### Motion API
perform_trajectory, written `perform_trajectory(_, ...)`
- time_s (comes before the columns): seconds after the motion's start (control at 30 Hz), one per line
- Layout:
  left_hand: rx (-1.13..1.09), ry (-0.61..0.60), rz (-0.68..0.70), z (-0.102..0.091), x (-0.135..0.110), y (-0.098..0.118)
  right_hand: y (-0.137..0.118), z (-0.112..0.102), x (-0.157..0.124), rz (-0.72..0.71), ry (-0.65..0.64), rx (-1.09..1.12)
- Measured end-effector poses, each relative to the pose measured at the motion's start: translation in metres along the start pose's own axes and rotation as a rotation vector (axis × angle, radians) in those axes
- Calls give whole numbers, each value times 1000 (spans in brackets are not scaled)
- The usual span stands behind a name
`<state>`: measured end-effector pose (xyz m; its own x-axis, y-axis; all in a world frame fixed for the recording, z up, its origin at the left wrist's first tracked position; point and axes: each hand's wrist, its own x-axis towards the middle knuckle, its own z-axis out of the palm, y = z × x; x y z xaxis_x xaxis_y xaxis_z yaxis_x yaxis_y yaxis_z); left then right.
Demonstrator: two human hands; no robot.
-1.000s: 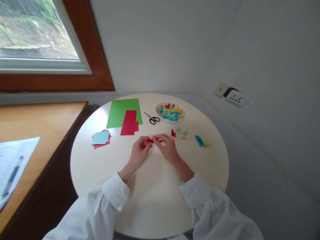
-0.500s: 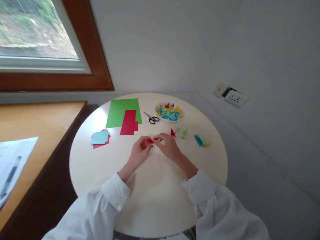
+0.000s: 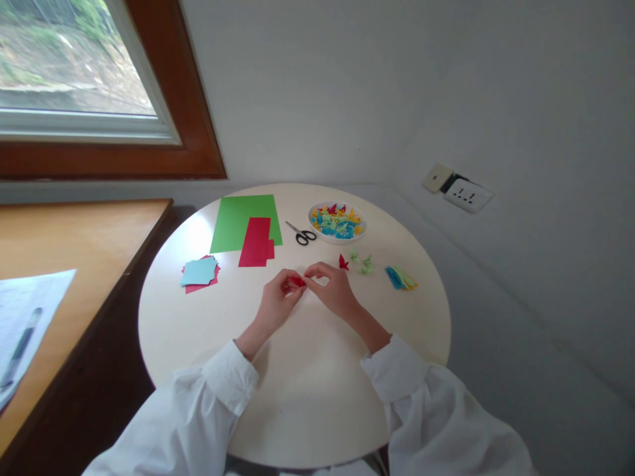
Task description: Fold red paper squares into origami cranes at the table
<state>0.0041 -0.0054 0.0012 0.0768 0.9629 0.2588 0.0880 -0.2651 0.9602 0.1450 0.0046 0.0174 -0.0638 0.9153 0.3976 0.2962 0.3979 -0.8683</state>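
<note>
Between my two hands is a small piece of folded red paper [image 3: 297, 281], partly hidden by the fingers. My left hand [image 3: 278, 295] is closed on its left side, thumb below and fingers curled behind. The thumb and fingertips of my right hand [image 3: 333, 291] pinch its right end. Just beyond the right hand lies a folded red paper shape [image 3: 343, 262]. Beside that are several pale green folded paper pieces [image 3: 366, 264]. A white dish [image 3: 366, 233] of red, yellow, blue and green paper shapes stands behind them.
Black-handled scissors [image 3: 301, 235] lie left of the dish. Red paper strips [image 3: 254, 243] overlap a green sheet [image 3: 228, 221]. Light blue and red squares [image 3: 199, 271] are stacked at left, blue and yellow strips [image 3: 401, 277] at right. A wooden desk [image 3: 99, 231] adjoins the round table [image 3: 297, 396].
The fingers have shifted very slightly around the red paper, which shows at a slightly different angle. Nothing else on the table has moved.
</note>
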Motion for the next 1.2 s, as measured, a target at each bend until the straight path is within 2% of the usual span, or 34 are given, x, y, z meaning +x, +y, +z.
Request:
perform_trajectory(0.2, -48, -87, -94, -5, 3, 6, -5, -9, 3, -114, -127, -75)
perform_trajectory(0.33, -123, -215, -209, -11, 5, 20, -13, -24, 6, -55, -306, -128)
perform_trajectory(0.47, -168, -366, -268, -18, 4, 30, -26, -39, 10, -8, -480, -206)
perform_trajectory(0.63, -210, -471, -276, -20, 4, 29, -40, -46, 13, -1, -587, -247)
perform_trajectory(0.9, -248, -526, -267, -21, 4, 26, -42, -45, 12, -22, -600, -269)
perform_trajectory(1.2, -230, -534, -262, -21, 4, 24, -43, -45, 10, -59, -599, -327)
